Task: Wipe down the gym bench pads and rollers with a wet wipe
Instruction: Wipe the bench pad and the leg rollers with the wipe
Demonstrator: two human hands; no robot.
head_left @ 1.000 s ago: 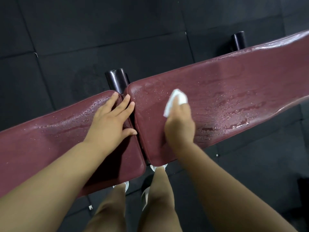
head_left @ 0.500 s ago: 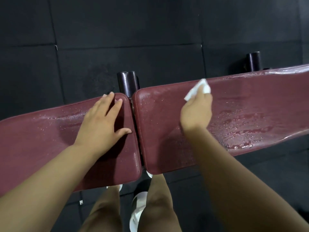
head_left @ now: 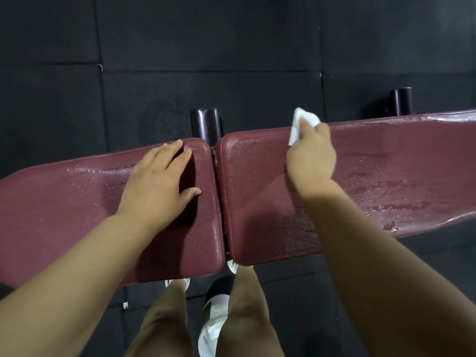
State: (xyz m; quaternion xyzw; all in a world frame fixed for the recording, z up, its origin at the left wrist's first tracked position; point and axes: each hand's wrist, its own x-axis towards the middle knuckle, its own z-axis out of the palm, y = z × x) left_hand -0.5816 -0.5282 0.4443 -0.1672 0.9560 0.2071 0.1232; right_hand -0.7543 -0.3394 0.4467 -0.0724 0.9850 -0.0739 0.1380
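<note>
Here, the right hand (head_left: 310,155) pinching the crumpled white wet wipe (head_left: 298,124) should sweep the glossy maroon vinyl pad (head_left: 386,171) from far edge to near, while the flat, released left hand (head_left: 154,186) steadies.

I see two maroon bench pads end to end, a narrow gap between them. The left pad (head_left: 77,202) is speckled with fine droplets. The right pad (head_left: 386,176) glistens with wet streaks and beads. The white wet wipe (head_left: 300,124), crumpled, sits at that pad's far edge, pinched in my right hand (head_left: 311,158).
</note>
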